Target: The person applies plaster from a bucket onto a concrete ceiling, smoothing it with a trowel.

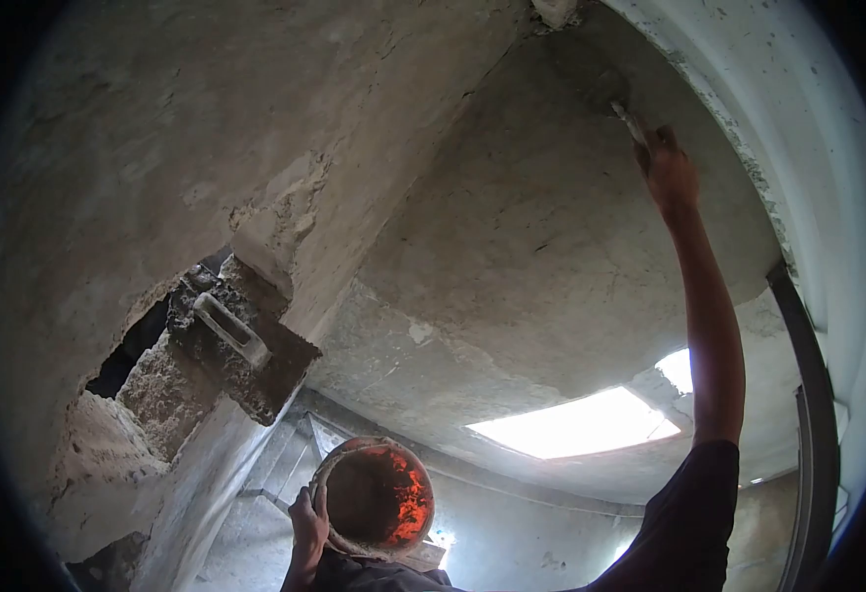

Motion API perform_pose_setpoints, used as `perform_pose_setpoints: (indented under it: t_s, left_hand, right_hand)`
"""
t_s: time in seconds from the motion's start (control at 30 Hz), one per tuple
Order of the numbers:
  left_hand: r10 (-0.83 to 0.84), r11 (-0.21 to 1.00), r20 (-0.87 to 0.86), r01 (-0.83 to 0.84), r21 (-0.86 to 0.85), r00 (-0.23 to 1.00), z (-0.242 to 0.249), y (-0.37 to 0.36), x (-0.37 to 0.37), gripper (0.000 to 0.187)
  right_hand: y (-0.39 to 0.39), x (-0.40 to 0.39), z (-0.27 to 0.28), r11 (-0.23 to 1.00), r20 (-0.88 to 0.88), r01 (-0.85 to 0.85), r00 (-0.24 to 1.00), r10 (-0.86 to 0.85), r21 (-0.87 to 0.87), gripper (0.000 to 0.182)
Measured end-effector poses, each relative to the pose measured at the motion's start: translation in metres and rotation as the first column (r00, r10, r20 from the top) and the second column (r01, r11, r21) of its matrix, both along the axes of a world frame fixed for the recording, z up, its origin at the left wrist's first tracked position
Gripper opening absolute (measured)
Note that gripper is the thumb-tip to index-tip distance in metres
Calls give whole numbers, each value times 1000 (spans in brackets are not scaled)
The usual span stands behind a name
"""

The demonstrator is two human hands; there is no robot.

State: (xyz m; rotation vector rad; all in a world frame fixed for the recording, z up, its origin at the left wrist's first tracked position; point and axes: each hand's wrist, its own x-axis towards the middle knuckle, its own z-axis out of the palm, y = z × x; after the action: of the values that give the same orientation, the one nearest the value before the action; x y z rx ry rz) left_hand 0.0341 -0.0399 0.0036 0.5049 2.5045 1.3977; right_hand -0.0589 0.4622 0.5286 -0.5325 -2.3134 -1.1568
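Note:
My left hand (306, 521) grips the rim of a round bucket (326, 464) at the bottom of the view. Its inside is coated with grey mortar, and bright orange shows through on the right wall. My right arm reaches far up to the top right. In its closed fingers, my right hand (668, 170) holds the pale handle of a trowel (626, 120). The trowel's dark blade is against the grey plastered surface (541, 197) and hard to make out.
A plastering float (231, 331) with a grey handle rests by a broken hole (137, 345) in the left wall. A bright opening (581, 424) lies below the plastered surface. A dark upright frame (813, 424) and a white curved edge (788, 99) bound the right side.

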Motion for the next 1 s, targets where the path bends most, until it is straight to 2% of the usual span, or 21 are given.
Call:
perform_pose_setpoints:
  t_s: [0.23,0.3,0.33,0.4,0.5,0.57,0.63,0.77,0.8,0.83,0.9,0.93,1.0]
  left_hand:
    - [15,1000,-33,-16,-23,999,-4,-1,-1,30]
    - [23,999,-44,-25,-47,999,-7,-5,1,31]
    - [17,999,-28,-18,-39,999,-9,-4,0,32]
    - [14,1000,-13,-14,-28,1000,-9,-2,1,32]
    - [11,996,-24,-13,-91,1000,-3,-2,3,30]
    - [16,1000,17,-16,13,1000,-1,-1,2,30]
    - [8,1000,6,-8,3,1000,-3,-3,3,30]
    - [17,998,-58,-20,-58,998,-10,-1,4,30]
    - [16,998,-60,-19,-56,998,-9,0,3,30]
    - [5,998,-9,-5,-59,1000,-3,-1,2,30]
    - [-1,998,36,3,-58,999,-1,2,-1,30]
    - [1,1000,33,0,-24,999,-2,2,-1,30]
    - [-3,1000,23,3,10,1000,-1,4,-3,30]
  right_hand:
    - [7,21,-10,998,-47,-2,999,5,57,38]
    - [-8,30,-16,999,-87,19,996,-23,-48,41]
    - [-7,32,-20,999,-89,19,996,-23,-47,41]
    - [1,33,-31,989,-178,-57,983,32,-135,43]
    - [-8,16,-35,993,-180,-87,981,71,-80,44]
    - [1,2,-39,993,-184,-74,981,55,-96,43]
    - [7,-3,-53,992,-186,-58,982,36,-114,43]
    - [10,2,-85,973,-30,-38,999,32,-229,46]
    - [10,7,-89,962,43,-34,998,47,-271,48]
    - [8,12,-91,962,43,-32,998,46,-273,48]
    - [4,17,-88,939,-46,-146,989,138,-313,50]
    - [0,17,-83,938,-46,-143,990,135,-315,50]
    - [-6,13,-70,950,-182,-173,975,128,-259,49]
